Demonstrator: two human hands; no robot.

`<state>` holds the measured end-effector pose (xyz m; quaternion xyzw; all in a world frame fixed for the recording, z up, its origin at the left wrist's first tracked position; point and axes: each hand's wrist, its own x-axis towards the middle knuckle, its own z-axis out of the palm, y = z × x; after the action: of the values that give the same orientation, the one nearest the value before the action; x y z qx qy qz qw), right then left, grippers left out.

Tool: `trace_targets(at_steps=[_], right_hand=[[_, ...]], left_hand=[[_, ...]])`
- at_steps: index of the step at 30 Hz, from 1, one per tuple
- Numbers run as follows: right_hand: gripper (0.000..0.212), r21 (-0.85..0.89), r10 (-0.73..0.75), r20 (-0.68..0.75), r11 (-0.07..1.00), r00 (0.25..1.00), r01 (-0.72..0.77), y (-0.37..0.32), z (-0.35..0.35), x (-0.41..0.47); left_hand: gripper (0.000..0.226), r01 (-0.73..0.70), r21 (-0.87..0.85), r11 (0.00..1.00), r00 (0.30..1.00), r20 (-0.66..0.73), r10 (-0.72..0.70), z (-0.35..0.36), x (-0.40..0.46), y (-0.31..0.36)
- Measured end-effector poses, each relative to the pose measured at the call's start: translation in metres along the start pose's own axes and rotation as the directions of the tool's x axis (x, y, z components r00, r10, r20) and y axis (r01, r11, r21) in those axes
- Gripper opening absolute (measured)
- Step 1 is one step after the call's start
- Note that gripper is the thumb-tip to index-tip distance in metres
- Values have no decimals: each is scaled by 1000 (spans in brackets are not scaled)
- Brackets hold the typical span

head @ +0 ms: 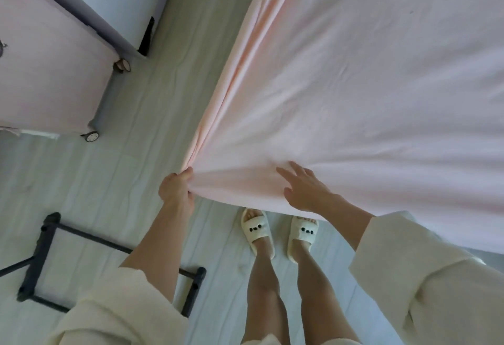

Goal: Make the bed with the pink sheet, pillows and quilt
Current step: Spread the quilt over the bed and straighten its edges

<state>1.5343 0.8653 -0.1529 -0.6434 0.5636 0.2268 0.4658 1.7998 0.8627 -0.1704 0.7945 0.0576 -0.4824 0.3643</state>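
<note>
The pink sheet (368,85) covers the bed across the right and upper part of the view. At the bed's near corner my left hand (176,187) grips the sheet's bunched corner, and taut folds run from it up along the bed's left edge. My right hand (305,187) lies on top of the sheet near the bed's front edge with its fingers spread and straight. No pillows or quilt are in view.
A pale pink cabinet on small wheels (46,71) stands at the left across a strip of light floor (152,77). A black metal frame (43,260) lies on the floor at lower left. My feet in white slippers (278,232) stand at the bed's front edge.
</note>
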Motion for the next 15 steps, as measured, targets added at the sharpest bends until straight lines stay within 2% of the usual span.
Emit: trace_targets(at_steps=[3,7,9,12,15], right_hand=[[61,-42,14,52,999,999,-12,0,5,21],[60,-74,-3,83,997,997,9,1,12,49],[60,-66,5,112,998,994,3,1,19,58],[59,-55,12,132,998,991,-4,4,22,66],[58,-37,18,138,999,990,-13,7,18,70]], left_hand=[[16,-20,-6,1000,999,-45,19,-2,20,-8],[48,-35,112,993,998,-51,41,-1,48,-23],[53,-20,146,989,998,-64,29,1,57,-33],[50,31,38,999,993,-113,-27,5,67,-38],[59,124,-76,989,989,-66,-129,-2,74,-25]])
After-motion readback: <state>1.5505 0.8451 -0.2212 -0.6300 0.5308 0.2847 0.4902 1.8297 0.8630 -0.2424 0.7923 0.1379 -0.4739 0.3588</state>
